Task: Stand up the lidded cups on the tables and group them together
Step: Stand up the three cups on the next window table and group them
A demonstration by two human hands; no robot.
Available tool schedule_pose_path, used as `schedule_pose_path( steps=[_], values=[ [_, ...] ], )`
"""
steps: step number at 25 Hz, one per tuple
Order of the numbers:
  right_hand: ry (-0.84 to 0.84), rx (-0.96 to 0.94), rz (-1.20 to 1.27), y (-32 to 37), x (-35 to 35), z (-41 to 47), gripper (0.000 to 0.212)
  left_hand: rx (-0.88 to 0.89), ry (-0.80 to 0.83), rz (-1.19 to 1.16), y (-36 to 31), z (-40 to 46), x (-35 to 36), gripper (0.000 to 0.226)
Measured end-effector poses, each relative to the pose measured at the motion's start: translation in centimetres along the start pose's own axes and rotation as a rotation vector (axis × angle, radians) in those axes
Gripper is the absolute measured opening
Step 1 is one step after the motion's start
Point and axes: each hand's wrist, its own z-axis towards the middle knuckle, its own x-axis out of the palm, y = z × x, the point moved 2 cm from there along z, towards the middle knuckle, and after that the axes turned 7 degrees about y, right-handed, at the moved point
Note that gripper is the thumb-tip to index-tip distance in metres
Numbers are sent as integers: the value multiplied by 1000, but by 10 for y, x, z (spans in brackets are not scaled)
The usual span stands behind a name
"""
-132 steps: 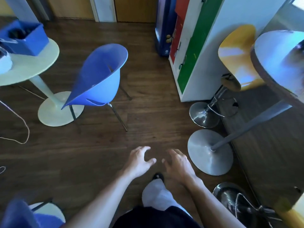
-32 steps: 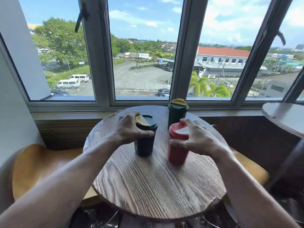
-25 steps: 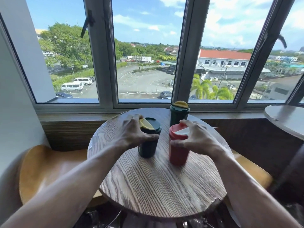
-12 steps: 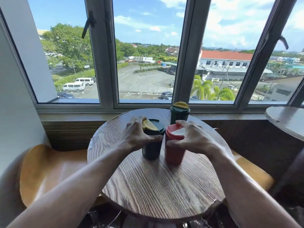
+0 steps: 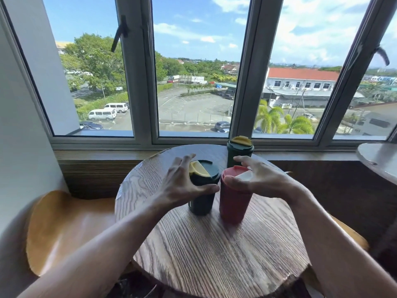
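Observation:
Three lidded cups stand upright on the round wooden table (image 5: 214,254). A dark green cup with a yellow flap (image 5: 202,203) and a red cup with a white flap (image 5: 234,205) stand side by side, almost touching, at the table's middle. A second dark green cup (image 5: 239,152) stands just behind them near the window. My left hand (image 5: 180,186) is at the near green cup, fingers spread and lifted, thumb still along its side. My right hand (image 5: 262,179) hovers over the red cup's lid with its fingers raised and apart.
A tan moulded stool (image 5: 64,229) sits left of the table, and another stool (image 5: 352,239) is partly hidden at the right. A second round table (image 5: 380,160) shows at the right edge. The wooden sill (image 5: 107,155) and window run along the far side.
Both hands slid the green and red cups together over the last second. Now the fingers of both hands have spread and lifted off the cups.

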Motion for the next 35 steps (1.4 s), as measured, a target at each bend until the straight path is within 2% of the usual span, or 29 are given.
schedule_pose_path(
  steps=[2,4,6,9,14,16,19,22,25,29,35],
  values=[
    [-132,15,54,-1,-16,15,88,13,-9,-20,-2,0,-5,118],
    [-281,55,-2,-6,-33,43,79,29,-8,-25,-6,0,-11,119],
    [-327,128,-103,-11,-42,72,77,47,-14,-20,-10,0,-17,117],
    [-311,223,-219,-10,-49,106,78,81,3,31,-11,0,-20,111],
    [-179,320,-221,-18,-43,141,93,123,-63,128,-8,-4,-18,84],
    [-181,335,-245,-22,-39,145,83,122,-67,130,-6,-4,-19,85],
    [-248,288,-235,-16,-41,137,64,109,-60,126,-5,-2,-20,87],
    [-198,188,-178,-5,-40,121,56,95,-39,115,-5,-1,-20,88],
    [-106,59,-139,14,-35,105,54,97,-34,106,-7,-1,-19,86],
    [-77,-22,-138,30,-37,89,52,94,-34,98,-11,-2,-20,82],
    [-67,-17,-192,23,-20,89,55,79,-30,95,-11,-4,-21,81]
  ],
)
